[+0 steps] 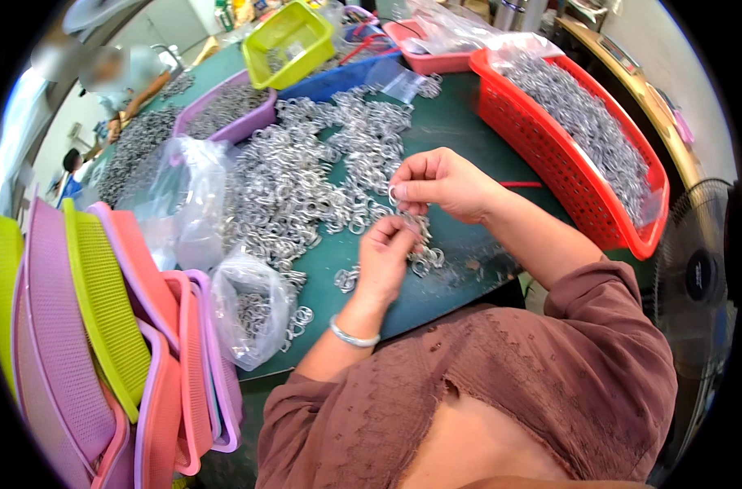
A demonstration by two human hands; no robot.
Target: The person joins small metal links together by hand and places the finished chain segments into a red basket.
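Observation:
My right hand (444, 186) is closed in a pinch on a small silver metal ring (393, 196), whose edge shows at the fingertips. Just below and nearer to me, my left hand (385, 254) is also pinched shut; what lies between its fingers is too small to make out. Both hands hover over the green table (452, 281). A wide heap of silver metal ring pieces (285, 187) spreads to the left and beyond them. A few loose pieces (426, 259) lie beside my left hand, and a clear plastic bag (248, 314) with more of them stands at the near left.
A red basket (542, 155) full of metal pieces stands right. Purple (265, 114), yellow-green (318, 49) and blue (306, 88) containers sit at the back. Stacked colourful baskets (110, 301) crowd the left; a fan (697, 277) stands far right. Another person (126, 90) works at the far left.

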